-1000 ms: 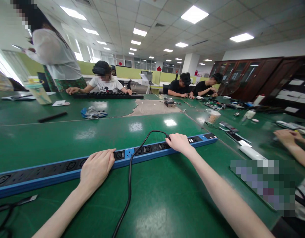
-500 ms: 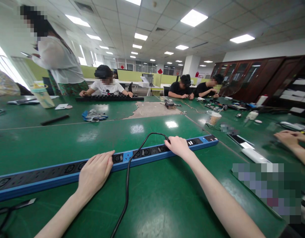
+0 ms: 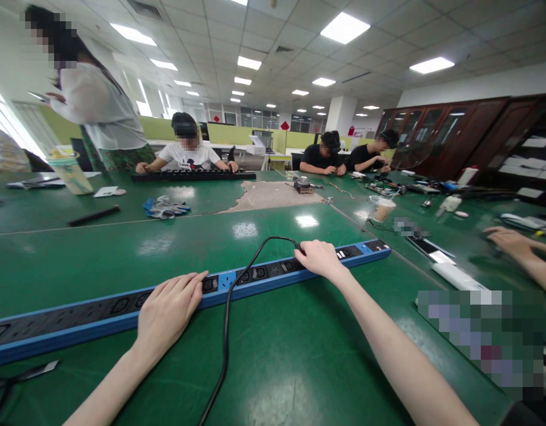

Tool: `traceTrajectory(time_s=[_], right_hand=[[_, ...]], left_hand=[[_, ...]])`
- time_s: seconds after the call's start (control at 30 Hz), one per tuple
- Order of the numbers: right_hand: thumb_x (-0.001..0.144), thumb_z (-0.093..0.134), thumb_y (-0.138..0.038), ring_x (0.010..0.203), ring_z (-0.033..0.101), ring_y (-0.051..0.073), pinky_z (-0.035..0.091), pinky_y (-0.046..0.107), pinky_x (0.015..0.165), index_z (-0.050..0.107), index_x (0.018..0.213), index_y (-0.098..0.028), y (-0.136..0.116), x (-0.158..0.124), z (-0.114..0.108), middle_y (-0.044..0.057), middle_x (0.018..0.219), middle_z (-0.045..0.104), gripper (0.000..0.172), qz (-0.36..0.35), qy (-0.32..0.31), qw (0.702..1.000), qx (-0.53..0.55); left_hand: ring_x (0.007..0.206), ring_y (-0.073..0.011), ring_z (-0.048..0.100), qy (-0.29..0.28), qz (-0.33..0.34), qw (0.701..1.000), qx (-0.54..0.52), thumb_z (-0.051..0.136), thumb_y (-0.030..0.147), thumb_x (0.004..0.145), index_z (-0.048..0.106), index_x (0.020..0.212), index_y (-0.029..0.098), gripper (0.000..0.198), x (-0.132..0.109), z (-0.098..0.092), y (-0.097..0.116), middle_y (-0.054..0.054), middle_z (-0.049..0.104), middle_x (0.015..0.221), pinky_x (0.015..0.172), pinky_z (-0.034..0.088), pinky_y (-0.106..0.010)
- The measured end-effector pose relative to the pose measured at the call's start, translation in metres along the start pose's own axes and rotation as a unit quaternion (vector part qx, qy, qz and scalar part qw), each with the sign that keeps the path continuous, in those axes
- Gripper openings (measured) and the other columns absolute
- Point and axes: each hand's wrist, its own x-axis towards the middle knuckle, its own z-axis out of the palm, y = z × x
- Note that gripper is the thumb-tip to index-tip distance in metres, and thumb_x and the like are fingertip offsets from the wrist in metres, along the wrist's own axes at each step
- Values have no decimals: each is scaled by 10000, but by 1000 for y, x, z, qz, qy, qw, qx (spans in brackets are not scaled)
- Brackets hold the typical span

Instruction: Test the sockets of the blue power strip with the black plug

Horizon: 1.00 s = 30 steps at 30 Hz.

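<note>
A long blue power strip with a row of black sockets lies slantwise across the table in front of me. Draped over its near half, my left hand grips it, fingers together over the far edge. Farther right, my right hand is closed around the plug end of a black power cord, down at the strip's sockets. Most of that plug is hidden by my fingers. From there the cord loops up, crosses the strip and runs off the bottom edge.
Blue and white gloves and a dark bar lie at left. A plastic cup stands beyond the strip's right end. Another person's hand is at far right, near a white device. Several people sit across the table.
My hands keep their places on the strip and plug; the view has shifted slightly. At far right, the other person's hands have moved a little and look blurred.
</note>
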Motion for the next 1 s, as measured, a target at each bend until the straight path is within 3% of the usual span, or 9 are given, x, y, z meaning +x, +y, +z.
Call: traceTrajectory(time_s=[0.33,0.53,0.67,0.83,1.0], right_hand=[[1076,313,-513,1030,725,296,482,372,900,758,1057,-189,0,2,5,159,1065,770,550,12,18,1000,-3],[1041,388,-560,926,720,264,450,304,786,759,917,-210,8,6,3,116,939,771,525,-12,-3,1000,18],[1038,384,-562,852,698,227,386,264,683,739,856,-222,15,6,-16,73,879,759,524,-5,4,998,54],[1052,327,-618,848,664,220,341,269,673,728,937,-245,36,-6,-53,58,920,757,560,6,95,994,55],[1016,470,-610,874,666,219,365,267,693,728,951,-253,75,-12,-54,44,916,755,445,-6,73,996,60]], left_hand=[[1176,-302,676,-3,-1,1000,-4,503,336,1028,649,1401,257,409,-1,3,-2,-73,737,1296,1060,452,-455],[1144,-297,696,8,0,1000,3,459,362,1039,675,1375,259,412,0,4,-3,-85,751,1265,1022,468,-455],[1134,-292,699,13,0,1000,2,449,360,1041,678,1371,261,413,1,5,-3,-82,752,1265,1016,469,-451],[1164,-299,684,-7,-17,1000,-8,490,353,1032,669,1372,258,395,0,4,-1,-69,741,1289,1054,452,-461],[1198,-314,666,-14,-24,999,-20,488,360,1029,647,1401,253,418,-3,5,-2,-75,728,1313,1075,446,-481]])
